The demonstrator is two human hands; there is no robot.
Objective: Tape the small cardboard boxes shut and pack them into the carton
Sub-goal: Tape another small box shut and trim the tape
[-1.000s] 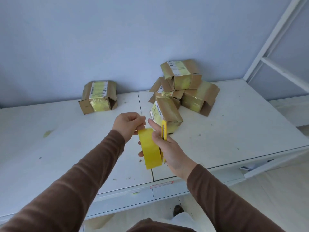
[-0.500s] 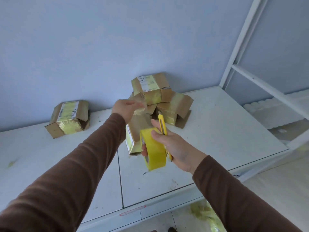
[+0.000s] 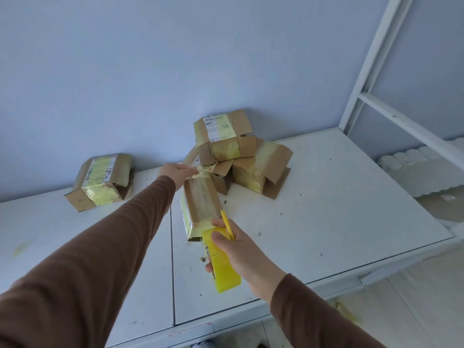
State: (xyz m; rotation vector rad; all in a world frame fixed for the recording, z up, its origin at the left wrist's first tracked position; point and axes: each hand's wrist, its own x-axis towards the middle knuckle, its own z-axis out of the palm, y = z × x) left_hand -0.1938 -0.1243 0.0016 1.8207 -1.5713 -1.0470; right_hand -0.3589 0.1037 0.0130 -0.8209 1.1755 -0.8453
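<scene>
Boxes (image 3: 200,207) mid-taping — our left hand (image 3: 175,172) pins the tape end, right hand (image 3: 238,244) grips roll (image 3: 221,259) and knife (image 3: 227,223); carton unseen, nothing packed.

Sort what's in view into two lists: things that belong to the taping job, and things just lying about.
In the job:
- tape roll and yellow cutter, both in the right hand
- box being taped
- tape end pinched by the left hand
- stacked boxes
- lone box

Lying about:
- white frame
- white foam

The right hand (image 3: 241,249) covers much of the tape roll (image 3: 221,262). Box labels (image 3: 218,128) are too small to read. The tabletop (image 3: 326,222) runs past the left edge.
</scene>
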